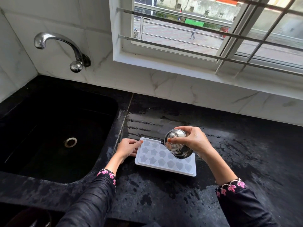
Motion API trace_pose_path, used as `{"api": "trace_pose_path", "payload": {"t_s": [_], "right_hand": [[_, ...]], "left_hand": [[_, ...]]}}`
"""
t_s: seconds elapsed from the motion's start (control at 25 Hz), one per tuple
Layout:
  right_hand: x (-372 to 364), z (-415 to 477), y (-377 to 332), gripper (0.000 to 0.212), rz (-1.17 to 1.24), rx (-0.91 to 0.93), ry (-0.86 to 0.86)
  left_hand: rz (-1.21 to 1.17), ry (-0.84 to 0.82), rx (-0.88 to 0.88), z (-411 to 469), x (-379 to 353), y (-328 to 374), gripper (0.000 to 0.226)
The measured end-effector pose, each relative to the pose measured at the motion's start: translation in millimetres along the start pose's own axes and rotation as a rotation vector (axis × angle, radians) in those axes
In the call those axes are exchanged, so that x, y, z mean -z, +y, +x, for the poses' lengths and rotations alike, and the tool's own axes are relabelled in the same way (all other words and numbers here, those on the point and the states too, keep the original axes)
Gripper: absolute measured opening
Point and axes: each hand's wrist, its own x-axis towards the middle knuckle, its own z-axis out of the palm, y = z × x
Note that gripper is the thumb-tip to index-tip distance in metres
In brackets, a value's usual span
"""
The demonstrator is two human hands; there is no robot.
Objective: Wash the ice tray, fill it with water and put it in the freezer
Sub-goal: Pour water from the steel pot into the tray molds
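Ice tray (161, 162) lies flat on the wet black countertop (237, 145), just right of the sink (49, 128), long axis running left to right and skewed slightly toward the viewer at its right end. Left hand (128, 148) steadies the left short edge, fingers curled against the rim, index tip on the far-left corner; the thumb is not visible. Right hand (191, 140) is clamped over the lid and upper body of a steel kettle (176, 145), which hangs above the tray's far middle-right cells, tilted, spout pointing left. No stream can be made out, and the water level in the cells cannot be told. Assessment: filling step in hand; freezer step outstanding. The star cells nearest the left fingers lie leftward of the spout along the long axis, so the pour must travel that way. Risk: overflow onto the countertop.
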Motion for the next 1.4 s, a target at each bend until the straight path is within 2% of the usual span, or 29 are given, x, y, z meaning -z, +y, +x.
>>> {"api": "trace_pose_path", "payload": {"t_s": [0.4, 0.64, 1.4], "right_hand": [[9, -7, 17, 0.064, 0.072, -0.05, 0.017], [17, -14, 23, 0.051, 0.03, -0.052, 0.048], [22, -17, 28, 0.049, 0.047, -0.04, 0.073]], "left_hand": [[0.008, 0.005, 0.004, -1, -1, 1, 0.026], [0.01, -0.001, 0.002, -1, -1, 2, 0.026], [-0.009, 0.002, 0.01, -2, -2, 3, 0.029]]}}
